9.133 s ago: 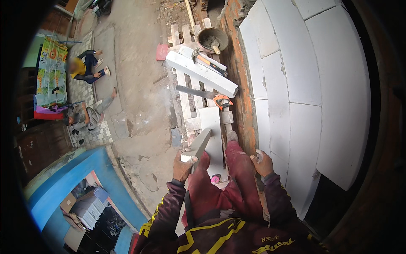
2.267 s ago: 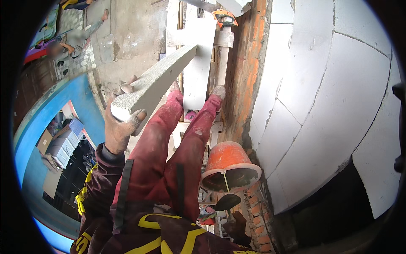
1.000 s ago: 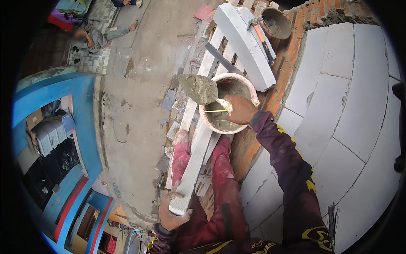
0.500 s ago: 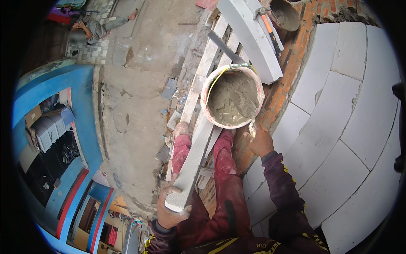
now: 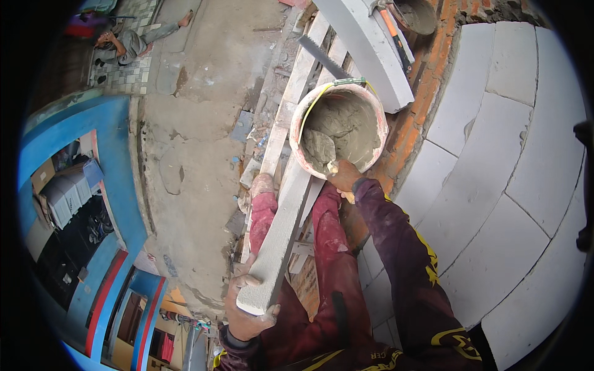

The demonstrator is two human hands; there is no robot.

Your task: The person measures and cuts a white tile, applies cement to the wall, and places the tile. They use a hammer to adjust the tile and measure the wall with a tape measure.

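Observation:
My left hand (image 5: 246,323) grips the near end of a long, narrow light-grey aerated concrete block (image 5: 275,253), which slants away between my legs with its far end by the bucket. My right hand (image 5: 344,177) is closed round the handle of a trowel (image 5: 320,148). The trowel's blade lies in wet grey mortar (image 5: 354,123), at the near left side of a whitish bucket (image 5: 294,131). A yellow-green handle (image 5: 315,105) arches over the bucket's left rim.
Beyond the bucket, a handsaw (image 5: 322,55) rests by wooden planks (image 5: 297,86). A hammer (image 5: 396,38) lies on a large pale block (image 5: 368,52), near a second bucket (image 5: 427,21). A block wall (image 5: 476,145) rises on the right. Another person (image 5: 127,52) lies at upper left.
My right hand has moved left and slightly away, and the trowel's blade now shows within the mortar at the bucket's near left. My left hand still holds the block in nearly the same place.

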